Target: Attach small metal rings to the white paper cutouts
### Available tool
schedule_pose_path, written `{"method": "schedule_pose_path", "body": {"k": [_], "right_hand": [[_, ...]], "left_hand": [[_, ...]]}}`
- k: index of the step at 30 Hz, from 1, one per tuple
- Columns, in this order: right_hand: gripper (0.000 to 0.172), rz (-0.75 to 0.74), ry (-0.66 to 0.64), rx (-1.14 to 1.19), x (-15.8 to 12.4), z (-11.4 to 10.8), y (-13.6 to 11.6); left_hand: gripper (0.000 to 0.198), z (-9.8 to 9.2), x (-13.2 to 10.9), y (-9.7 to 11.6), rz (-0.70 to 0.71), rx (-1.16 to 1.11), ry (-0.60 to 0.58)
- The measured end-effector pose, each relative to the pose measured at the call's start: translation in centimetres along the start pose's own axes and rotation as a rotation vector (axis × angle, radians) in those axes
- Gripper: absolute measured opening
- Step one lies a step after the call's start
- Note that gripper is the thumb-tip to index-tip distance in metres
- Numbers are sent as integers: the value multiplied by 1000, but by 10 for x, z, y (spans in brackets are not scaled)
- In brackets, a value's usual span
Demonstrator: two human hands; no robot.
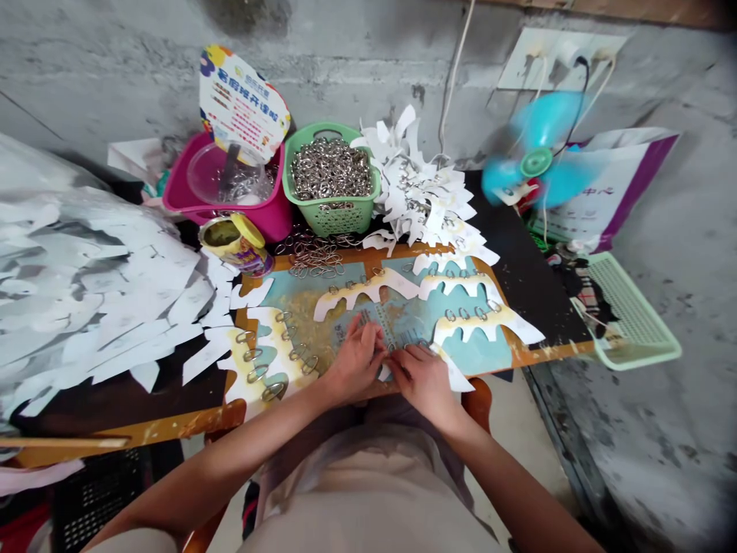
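Both hands meet at the near edge of a worn blue and orange board [507, 349]. My left hand [355, 361] has its fingers curled and pinched on a white comb-shaped paper strip [446, 365] that lies under both hands. My right hand [424, 380] presses down on the same strip, fingers bent. Whether a metal ring sits between the fingertips I cannot make out. More white strips with metal rings [368, 290] hooked on their teeth lie across the board.
A green basket of metal rings [331, 180] stands behind the board, beside a pink tub [184, 196] and an open tin can [233, 240]. White strips are heaped at left [86, 284] and at the back [420, 196]. A spinning blue fan [535, 165] and a pale green tray [633, 322] are at right.
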State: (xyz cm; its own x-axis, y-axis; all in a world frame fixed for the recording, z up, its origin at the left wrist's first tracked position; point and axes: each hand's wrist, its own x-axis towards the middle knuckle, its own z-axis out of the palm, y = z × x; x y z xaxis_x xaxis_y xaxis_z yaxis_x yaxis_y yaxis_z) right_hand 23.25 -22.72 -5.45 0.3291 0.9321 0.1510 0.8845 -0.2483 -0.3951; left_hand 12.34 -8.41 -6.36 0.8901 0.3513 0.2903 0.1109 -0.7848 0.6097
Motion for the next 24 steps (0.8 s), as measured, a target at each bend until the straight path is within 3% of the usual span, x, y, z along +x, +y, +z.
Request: {"method": "schedule_pose_path", "body": {"k": [6,13,20,24], "right_hand": [[11,-66,-13,-154,-7,7,-2],[16,-136,-30,-236,-11,7,3],[29,-247,-60,-153,-26,1,12],[22,-210,-107,-18,-20,-13,12]], "left_hand": [[16,3,-14,3,133,192,17],[22,8,-35,4,202,303,6],[39,-3,-47,22,161,358,-167],[39,-3,-51,27,141,404,-171]]}}
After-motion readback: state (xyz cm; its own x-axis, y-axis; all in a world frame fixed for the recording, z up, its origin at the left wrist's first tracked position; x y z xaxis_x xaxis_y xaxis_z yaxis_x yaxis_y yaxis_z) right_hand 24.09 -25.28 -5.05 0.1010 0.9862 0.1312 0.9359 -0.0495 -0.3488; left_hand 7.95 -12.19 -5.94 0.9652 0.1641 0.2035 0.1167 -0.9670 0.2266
